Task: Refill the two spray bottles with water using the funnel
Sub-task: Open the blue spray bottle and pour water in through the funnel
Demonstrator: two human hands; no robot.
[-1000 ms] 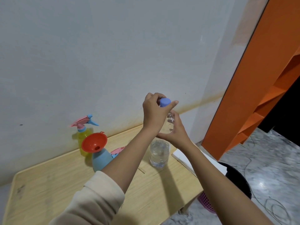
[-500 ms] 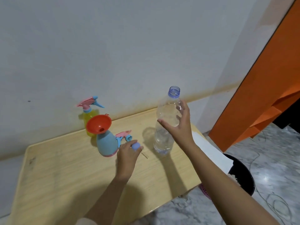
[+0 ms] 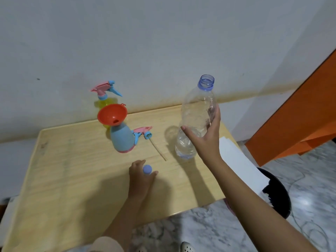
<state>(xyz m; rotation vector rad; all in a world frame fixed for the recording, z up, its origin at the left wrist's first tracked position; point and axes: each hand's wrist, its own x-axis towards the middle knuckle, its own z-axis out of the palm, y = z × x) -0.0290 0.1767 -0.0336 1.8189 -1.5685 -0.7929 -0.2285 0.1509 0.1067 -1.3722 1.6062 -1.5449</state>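
A clear water bottle (image 3: 195, 113) stands uncapped on the wooden table (image 3: 72, 170), with a little water at its bottom. My right hand (image 3: 207, 131) grips its middle. My left hand (image 3: 141, 177) rests low on the table with the blue cap (image 3: 147, 169) between its fingertips. A blue spray bottle (image 3: 121, 140) stands with an orange funnel (image 3: 112, 115) in its neck. Its pink spray head (image 3: 142, 131), with a long dip tube, lies beside it on the table. A yellow spray bottle (image 3: 106, 102) with its pink and blue head on stands behind, near the wall.
A white sheet (image 3: 240, 164) hangs over the table's right edge above a black bin (image 3: 280, 197). An orange shelf unit (image 3: 300, 110) stands at the right. The grey wall runs directly behind the table. Marble floor lies below.
The cap came off the water bottle in my left hand, which then dropped to the table and moved nearer to me. My right hand has kept the bottle upright.
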